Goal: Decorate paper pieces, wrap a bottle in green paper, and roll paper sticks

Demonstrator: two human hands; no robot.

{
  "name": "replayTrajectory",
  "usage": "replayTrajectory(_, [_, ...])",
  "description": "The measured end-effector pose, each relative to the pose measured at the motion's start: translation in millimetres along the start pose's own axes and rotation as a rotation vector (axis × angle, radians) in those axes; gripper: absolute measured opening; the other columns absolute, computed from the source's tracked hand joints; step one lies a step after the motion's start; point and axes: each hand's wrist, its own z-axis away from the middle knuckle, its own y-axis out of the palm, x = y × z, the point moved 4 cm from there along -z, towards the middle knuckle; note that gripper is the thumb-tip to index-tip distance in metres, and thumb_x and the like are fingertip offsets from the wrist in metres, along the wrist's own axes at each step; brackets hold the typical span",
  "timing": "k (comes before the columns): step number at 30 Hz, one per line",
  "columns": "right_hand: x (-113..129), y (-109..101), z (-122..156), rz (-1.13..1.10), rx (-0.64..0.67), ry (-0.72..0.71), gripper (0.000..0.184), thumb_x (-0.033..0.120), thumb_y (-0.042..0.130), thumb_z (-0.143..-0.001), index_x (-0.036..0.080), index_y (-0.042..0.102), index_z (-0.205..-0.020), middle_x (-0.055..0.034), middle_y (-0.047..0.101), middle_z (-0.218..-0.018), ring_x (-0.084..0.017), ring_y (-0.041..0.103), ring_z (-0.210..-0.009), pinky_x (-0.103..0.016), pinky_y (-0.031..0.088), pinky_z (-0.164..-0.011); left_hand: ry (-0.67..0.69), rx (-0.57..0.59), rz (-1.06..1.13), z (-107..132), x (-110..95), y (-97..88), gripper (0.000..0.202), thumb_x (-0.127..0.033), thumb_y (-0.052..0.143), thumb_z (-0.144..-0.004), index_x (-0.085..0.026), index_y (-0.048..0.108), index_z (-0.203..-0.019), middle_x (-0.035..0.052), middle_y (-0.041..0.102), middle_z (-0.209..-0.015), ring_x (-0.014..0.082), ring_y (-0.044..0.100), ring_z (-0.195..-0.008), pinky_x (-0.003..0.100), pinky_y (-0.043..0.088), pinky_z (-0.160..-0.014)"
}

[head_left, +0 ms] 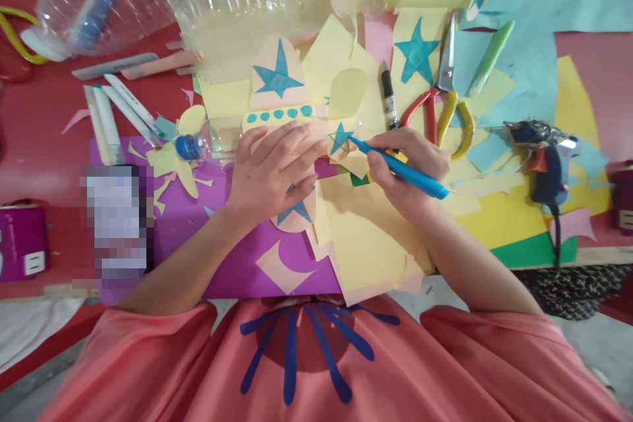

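Here, right hand [413, 155] grasps blue marker [410, 171], tip at small star [339, 138] left of grip; left hand [270, 171], spread, unclenched, apparently steadies dotted strip [264, 117] partly underneath.

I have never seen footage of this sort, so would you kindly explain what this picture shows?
There is no machine here: these are a person's bare hands, seen by one camera worn on the head, looking forward and down. The right hand holds a blue marker, its tip at a small blue star on pale yellow paper. The left hand rests, fingers spread, below a row of teal dots. Around them lie paper scraps, scissors, a glue gun and clear plastic bottles.
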Motion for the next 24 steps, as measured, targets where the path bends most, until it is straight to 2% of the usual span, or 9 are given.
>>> replayTrajectory(3, [-0.8, -1.2, 0.1, 0.014, -0.028, 0.017, 0.007, 0.017, 0.061, -0.082, 0.022, 0.066, -0.083, 0.0005, 0.068, -0.068, -0.013, 0.063, -0.058, -0.028, 0.052, -0.052, 0.013, -0.006, -0.012, -0.4, -0.3, -0.9, 0.041, -0.041, 0.044, -0.094, -0.035, 0.051, -0.134, 0.0018, 0.058, -0.138, 0.0249, 0.054, -0.127, 0.049, 0.037, -0.108])
replayTrajectory(13, [1.8, 0.3, -0.7, 0.035, 0.02, -0.02, 0.006, 0.02, 0.062, -0.082, 0.023, 0.067, -0.08, 0.001, 0.07, -0.068, -0.014, 0.065, -0.059, -0.029, 0.051, -0.051, 0.017, -0.032, 0.018, 0.8, 0.5, 0.5, 0.042, -0.042, 0.045, -0.094, -0.033, 0.051, -0.135, 0.0025, 0.058, -0.139, 0.026, 0.054, -0.128, 0.05, 0.035, -0.11])
replayTrajectory(17, [1.3, 0.5, 0.2, 0.034, 0.014, 0.0, 0.007, 0.023, 0.061, -0.084, 0.024, 0.068, -0.082, -0.0001, 0.07, -0.069, -0.015, 0.066, -0.06, -0.031, 0.054, -0.052, -0.002, -0.001, 0.035, 0.9, 1.5, 2.2, 0.043, -0.043, 0.043, -0.095, -0.032, 0.052, -0.135, 0.0027, 0.057, -0.14, 0.0266, 0.053, -0.129, 0.05, 0.033, -0.111])
replayTrajectory(20, [2.9, 1.9, 0.4, -0.015, 0.002, 0.004, 0.009, 0.02, 0.062, -0.083, 0.023, 0.068, -0.088, -0.0007, 0.072, -0.074, -0.015, 0.068, -0.064, -0.031, 0.056, -0.056, 0.028, -0.021, -0.02, 0.7, 0.6, 1.3, 0.043, -0.043, 0.045, -0.094, -0.033, 0.052, -0.136, 0.0026, 0.058, -0.138, 0.0265, 0.055, -0.126, 0.049, 0.036, -0.109])
replayTrajectory(24, [5.5, 7.6, 1.0, -0.048, 0.063, 0.006, 0.014, 0.018, 0.067, -0.082, 0.023, 0.068, -0.095, -0.0014, 0.074, -0.082, -0.015, 0.07, -0.073, -0.028, 0.059, -0.066, 0.055, -0.082, -0.035, 0.6, -0.4, -1.1, 0.042, -0.042, 0.047, -0.093, -0.033, 0.052, -0.135, 0.0027, 0.06, -0.136, 0.0257, 0.057, -0.123, 0.048, 0.039, -0.106])
